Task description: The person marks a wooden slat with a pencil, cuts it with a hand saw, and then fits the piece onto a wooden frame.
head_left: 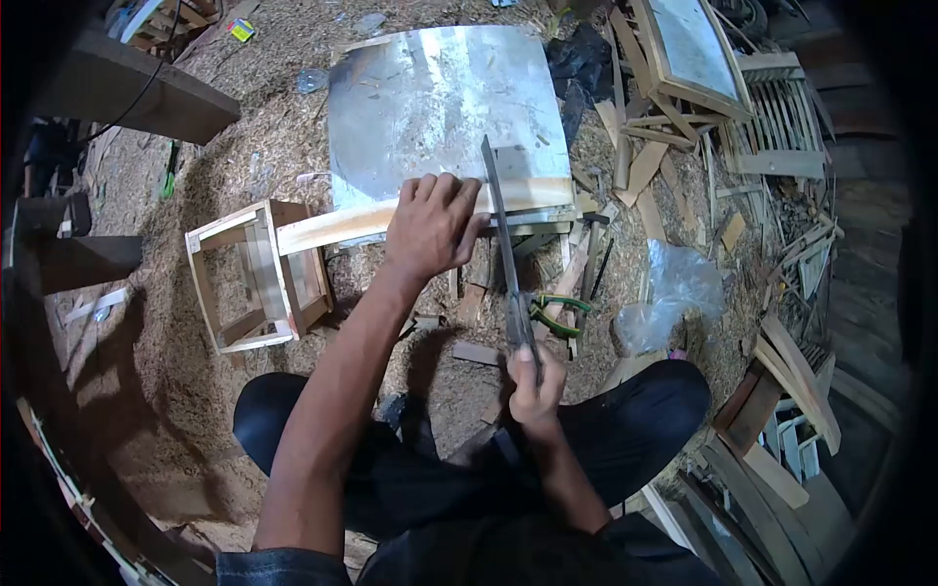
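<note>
A long pale wooden strip (pixel 337 227) lies across the near edge of a worn metal-topped work surface (pixel 449 103). My left hand (pixel 430 225) is closed over the strip and holds it down, fingers curled over its far side. In my right hand (pixel 537 383) is the handle of a handsaw, gripped between my knees. The saw's narrow blade (pixel 505 234) points away from me and crosses the strip just right of my left hand. Whether its teeth have cut into the wood cannot be made out.
A small wooden frame box (pixel 256 278) stands at the strip's left end. Green-handled pliers (pixel 559 314) and a hammer (pixel 592 230) lie right of the saw. Clear plastic (pixel 674 298), wood offcuts and a framed panel (pixel 694 44) are farther right. Shavings cover the floor.
</note>
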